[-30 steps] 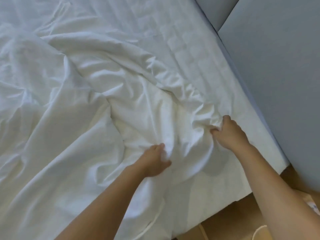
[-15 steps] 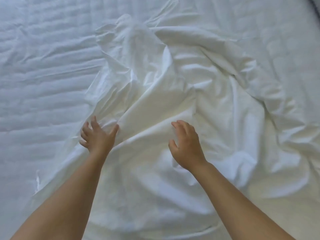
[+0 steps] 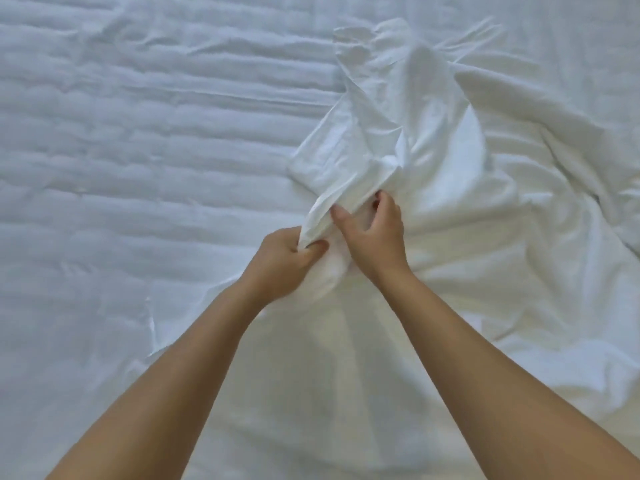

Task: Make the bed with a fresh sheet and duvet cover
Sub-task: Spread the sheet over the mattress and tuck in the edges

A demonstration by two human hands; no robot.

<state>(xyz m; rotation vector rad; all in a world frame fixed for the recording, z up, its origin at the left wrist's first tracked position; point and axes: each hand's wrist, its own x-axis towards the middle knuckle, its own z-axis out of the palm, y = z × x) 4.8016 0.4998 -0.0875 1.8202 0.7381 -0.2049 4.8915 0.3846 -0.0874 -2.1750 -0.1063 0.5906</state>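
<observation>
bg: quilted white mattress (image 3: 138, 150) fills view; horiz. stitch ridges | light: soft, even; cooler tint at left

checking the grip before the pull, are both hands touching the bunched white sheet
Touching. The head view shows the left hand pinching a fold of the sheet, the right hand gripping it.

No readable text, labels or numbers, seemingly.

Your one view, from your head, faces steeply down onto the bed (image 3: 138, 174), close above it. Your left hand (image 3: 285, 261) and right hand (image 3: 375, 237) sit mid-frame.
</observation>
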